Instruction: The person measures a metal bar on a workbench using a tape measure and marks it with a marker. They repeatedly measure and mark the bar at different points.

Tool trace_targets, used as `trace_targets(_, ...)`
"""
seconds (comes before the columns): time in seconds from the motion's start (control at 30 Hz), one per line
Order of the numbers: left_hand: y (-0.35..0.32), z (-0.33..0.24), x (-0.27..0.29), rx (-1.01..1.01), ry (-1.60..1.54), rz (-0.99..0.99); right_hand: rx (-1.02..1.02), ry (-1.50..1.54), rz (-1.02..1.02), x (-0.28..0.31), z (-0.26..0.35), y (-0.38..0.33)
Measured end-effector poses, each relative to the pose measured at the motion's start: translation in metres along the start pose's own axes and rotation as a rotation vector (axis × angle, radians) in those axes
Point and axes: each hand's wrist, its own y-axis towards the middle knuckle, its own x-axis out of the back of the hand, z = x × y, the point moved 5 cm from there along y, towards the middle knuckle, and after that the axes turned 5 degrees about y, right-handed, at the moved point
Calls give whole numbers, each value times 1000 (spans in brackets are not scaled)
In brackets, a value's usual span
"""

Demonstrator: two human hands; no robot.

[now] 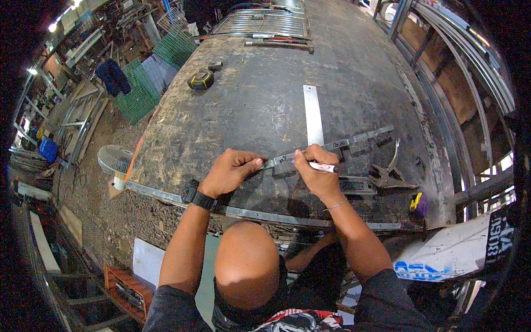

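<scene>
My left hand (229, 172) pinches the near-left end of a narrow grey metal strip (359, 138), which lies slanted across the dark worktable (249, 116) and bears black handwritten marks. Closed around a white marker (322, 166) with a red label, my right hand (319, 176) rests over the strip. The marker's tip is hidden behind my fingers. Just beyond my right hand lies a wide, flat steel ruler (312, 113), its near end close to the strip. A dark watch sits on my left wrist and a thin bracelet on my right.
A black and yellow tape measure (200, 79) lies far left; a hammer (282, 46) and metal grille (260, 22) lie farther back. On the right are a dark metal tool (390, 177) and a yellow-purple object (418, 203). A fan (116, 160) stands left of the table.
</scene>
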Motion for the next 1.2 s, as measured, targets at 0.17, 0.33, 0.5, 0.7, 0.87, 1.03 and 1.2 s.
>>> trace_targets(0.17,0,0,0,1,-1,-3,28,15,-54,-1,3,1)
trace_targets(0.33,-1,-1,1,0,-5,-5,51,-8,-47,-1,7,2)
trace_targets(0.5,-1,-1,0,0,-7,-5,36,8,-48,0,8,2)
trace_targets(0.7,-1,1,0,0,-14,-13,24,0,-64,-1,1,0)
trace_targets(0.87,-1,0,1,3,-18,-18,-132,193,-138,2,-10,2)
trace_targets(1.03,-2,1,0,40,12,3,-288,379,-136,5,-6,2)
trace_targets(1.2,0,7,-1,34,-13,-19,-85,405,-38,-4,6,3)
